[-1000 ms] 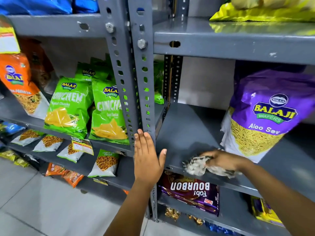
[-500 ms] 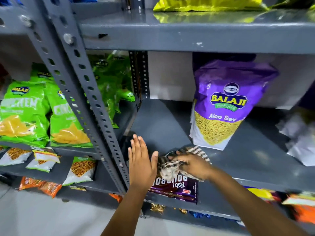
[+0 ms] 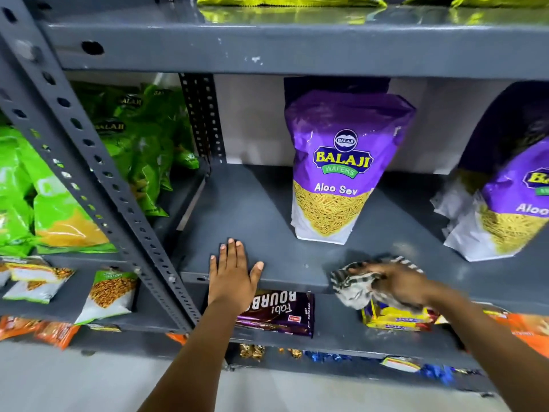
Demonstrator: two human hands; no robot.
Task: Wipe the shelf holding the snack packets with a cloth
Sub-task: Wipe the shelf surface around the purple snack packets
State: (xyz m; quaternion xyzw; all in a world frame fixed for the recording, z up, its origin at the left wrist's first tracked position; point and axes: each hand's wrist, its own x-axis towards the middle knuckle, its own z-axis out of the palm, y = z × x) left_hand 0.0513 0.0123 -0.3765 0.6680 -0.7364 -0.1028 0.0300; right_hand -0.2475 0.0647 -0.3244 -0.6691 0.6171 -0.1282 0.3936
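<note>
A grey metal shelf (image 3: 261, 215) holds a purple Aloo Sev snack packet (image 3: 341, 173) standing upright at its middle and a second purple packet (image 3: 511, 203) at the right. My right hand (image 3: 398, 285) grips a crumpled striped cloth (image 3: 353, 285) at the shelf's front edge, right of centre; both are motion-blurred. My left hand (image 3: 233, 275) lies flat with fingers spread on the front lip of the shelf, to the left, holding nothing.
A perforated upright post (image 3: 98, 179) stands left of the shelf, with green chip bags (image 3: 142, 162) beyond it. Below are a Bourbon biscuit pack (image 3: 276, 313), a yellow pack (image 3: 395, 319) and orange packets (image 3: 525, 328). Another shelf (image 3: 297, 46) hangs overhead.
My right hand has slid the cloth rightwards along the shelf's front edge. The camera view has shifted right, showing a second purple packet. My left hand stays flat on the shelf lip.
</note>
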